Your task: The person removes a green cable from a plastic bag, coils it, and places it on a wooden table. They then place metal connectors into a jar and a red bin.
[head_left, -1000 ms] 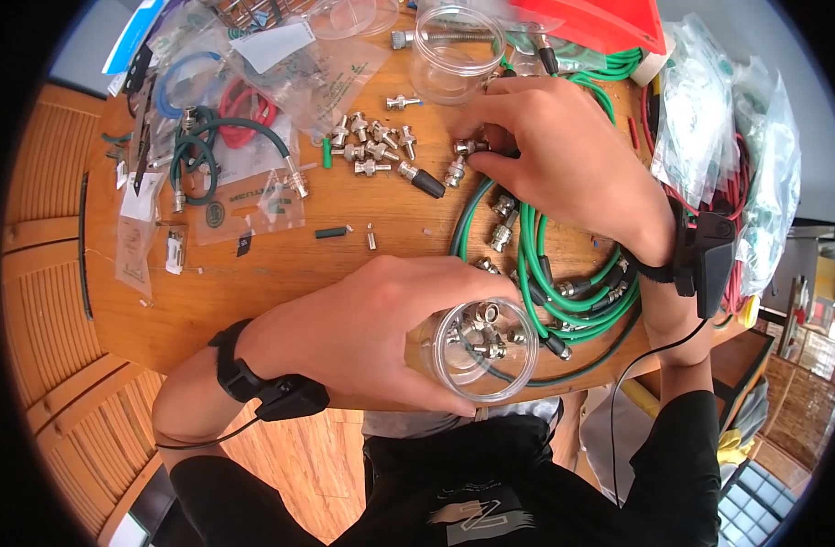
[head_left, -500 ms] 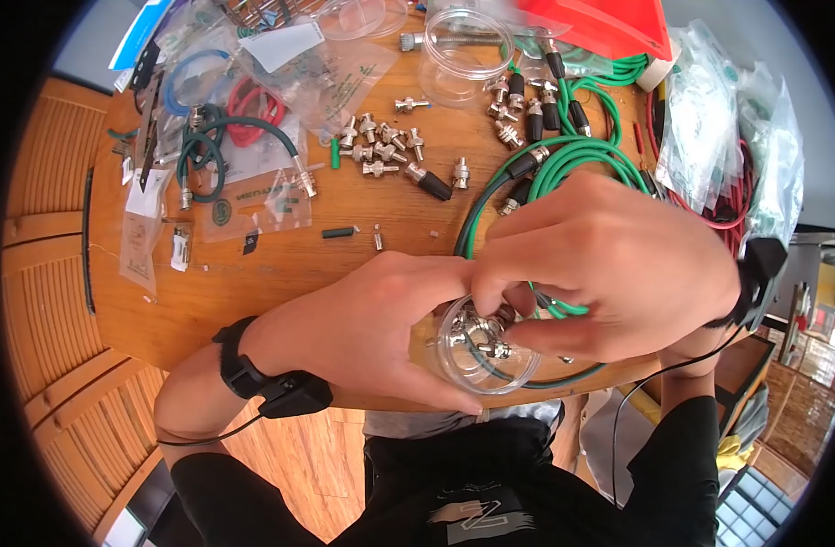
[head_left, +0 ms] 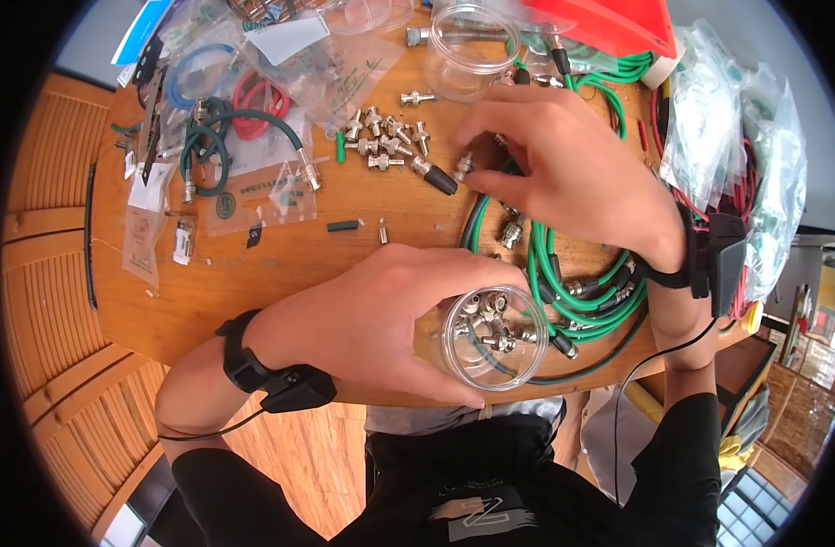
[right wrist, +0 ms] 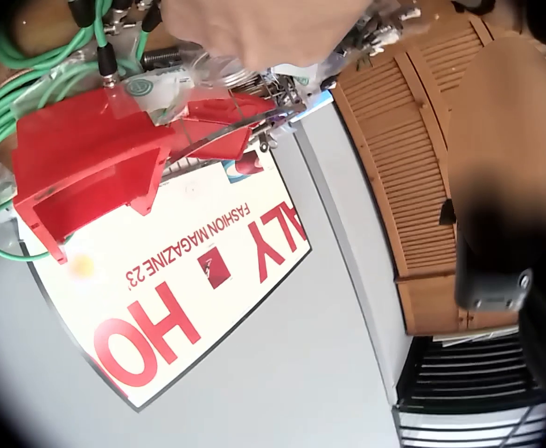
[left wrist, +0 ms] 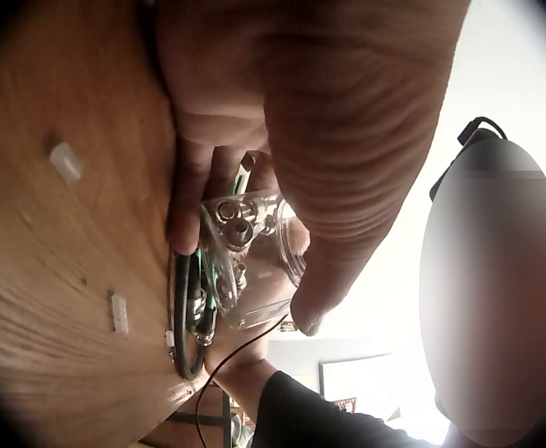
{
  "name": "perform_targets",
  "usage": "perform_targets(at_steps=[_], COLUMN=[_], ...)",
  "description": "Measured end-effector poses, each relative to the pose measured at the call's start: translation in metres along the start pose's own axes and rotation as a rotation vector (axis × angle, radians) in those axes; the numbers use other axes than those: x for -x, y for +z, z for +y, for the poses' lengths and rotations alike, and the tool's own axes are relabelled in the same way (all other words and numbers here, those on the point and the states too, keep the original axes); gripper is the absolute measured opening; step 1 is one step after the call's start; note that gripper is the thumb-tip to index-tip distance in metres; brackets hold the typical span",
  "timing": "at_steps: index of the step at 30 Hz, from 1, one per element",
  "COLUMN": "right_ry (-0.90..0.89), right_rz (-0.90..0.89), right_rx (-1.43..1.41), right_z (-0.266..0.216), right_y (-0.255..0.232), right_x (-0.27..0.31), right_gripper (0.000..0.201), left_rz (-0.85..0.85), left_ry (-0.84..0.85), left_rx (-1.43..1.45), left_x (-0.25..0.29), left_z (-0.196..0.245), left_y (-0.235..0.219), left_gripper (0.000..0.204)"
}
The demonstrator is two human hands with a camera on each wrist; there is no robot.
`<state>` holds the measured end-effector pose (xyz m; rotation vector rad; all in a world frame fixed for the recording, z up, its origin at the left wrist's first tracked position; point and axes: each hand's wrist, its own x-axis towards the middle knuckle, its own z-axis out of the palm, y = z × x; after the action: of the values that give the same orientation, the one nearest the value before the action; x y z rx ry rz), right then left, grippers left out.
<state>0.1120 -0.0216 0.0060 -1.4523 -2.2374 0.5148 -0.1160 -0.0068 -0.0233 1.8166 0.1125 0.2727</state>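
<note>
**Left hand holds a jar of connectors while the right reaches among loose ones**

The left hand (head_left: 372,319) is wrapped around a clear round plastic jar (head_left: 493,337), fingers and thumb curled about its wall, holding it tilted at the near edge of the round wooden surface (head_left: 280,264). The jar's open mouth faces the head camera and shows a heap of small silver metal connectors (head_left: 490,330) inside. The left wrist view confirms the grip: the clear jar (left wrist: 254,257) sits between palm and fingers with connectors visible through its side.

The right hand (head_left: 563,164) lies farther back on the surface, over a coil of green cable with black-sleeved ends (head_left: 572,273). Its thumb and forefinger close on a single silver connector (head_left: 465,166), which appears to be pinched between the fingertips, though the contact is small in the head view. Just left of it lies a silver connector with a black sleeve (head_left: 433,176), and beyond that a loose cluster of silver connectors (head_left: 385,139).

A second clear plastic jar (head_left: 472,50) stands behind the right hand, beside a red plastic tray (head_left: 600,23). To the far left lie clear plastic bags holding coiled dark green, red and blue cables (head_left: 235,118).
</note>
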Motion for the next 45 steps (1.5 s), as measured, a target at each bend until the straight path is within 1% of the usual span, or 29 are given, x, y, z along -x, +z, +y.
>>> perform_targets(at_steps=[2,5,8,11,14,17,20,22,23,25,28,30,31,34,35,38,41,44,45], right_ry=[-0.058,-0.013,0.016,0.001,0.028,0.056,0.102,0.053,0.004,-0.121,-0.144,-0.032,0.089,0.143,0.193,0.247,0.180,0.286,0.280], right_rz=[0.033,-0.048,-0.075,-0.066,-0.017,-0.047,-0.171,-0.265,-0.295,-0.336,-0.349,-0.338,-0.318,0.029,0.047,-0.041,-0.002,-0.033,-0.083], right_rx=[0.077,0.101,0.099,0.113,0.006,-0.105,-0.319,-0.383,-0.396,-0.407,-0.380,-0.344,-0.347,-0.014,0.021,0.010,0.032,-0.195,-0.250], right_z=[0.003,0.000,-0.001,-0.001,-0.001,-0.006,-0.021,-0.032,-0.032,-0.031,-0.033,-0.029,-0.026,0.002,0.003,0.012,0.014,0.004,-0.003], right_y=[0.010,0.009,0.007,0.006,-0.001,-0.019,-0.039,-0.047,-0.046,-0.039,-0.040,-0.045,-0.045,-0.022,-0.021,-0.005,0.000,-0.011,-0.020], right_x=[0.002,0.003,0.002,0.002,0.000,0.003,0.007,0.011,0.012,0.013,0.012,0.010,0.008,0.003,0.000,0.000,0.000,0.000,0.000], right_gripper=[0.015,0.024,0.023,0.021,0.012,0.020,0.021,0.021,0.021,0.020,0.018,0.017,0.017,0.017,0.015,0.017,0.019,0.018,0.017], left_rz=[0.000,-0.010,-0.016,-0.032,-0.006,-0.006,0.005,-0.009,-0.017,-0.019,-0.022,-0.013,-0.006,-0.006,-0.011,-0.013,-0.013,-0.011,-0.006], left_ry=[0.002,-0.005,-0.010,-0.024,-0.004,-0.027,-0.039,-0.048,-0.052,-0.059,-0.047,-0.026,-0.013,-0.013,-0.019,-0.032,-0.029,-0.057,-0.062], left_rx=[-0.013,0.013,0.020,0.021,0.017,0.053,0.042,0.005,-0.014,0.030,0.025,0.016,0.021,0.028,0.030,0.027,0.027,0.049,0.074], left_x=[0.001,0.000,0.000,-0.001,0.000,-0.001,0.000,0.002,0.002,0.002,0.002,0.001,0.000,-0.001,-0.001,0.000,0.000,0.000,0.000], left_z=[0.000,0.000,0.001,0.001,0.000,0.002,0.001,0.002,0.002,0.000,0.001,0.001,-0.001,0.001,0.001,0.001,0.001,0.002,0.001], left_y=[0.000,0.000,0.000,-0.001,0.000,-0.001,0.000,-0.002,-0.003,-0.002,-0.003,-0.002,-0.001,-0.001,-0.001,-0.001,-0.001,-0.002,-0.001], left_gripper=[0.081,0.080,0.079,0.078,0.078,0.078,0.081,0.083,0.084,0.079,0.077,0.079,0.081,0.082,0.082,0.083,0.083,0.083,0.082])
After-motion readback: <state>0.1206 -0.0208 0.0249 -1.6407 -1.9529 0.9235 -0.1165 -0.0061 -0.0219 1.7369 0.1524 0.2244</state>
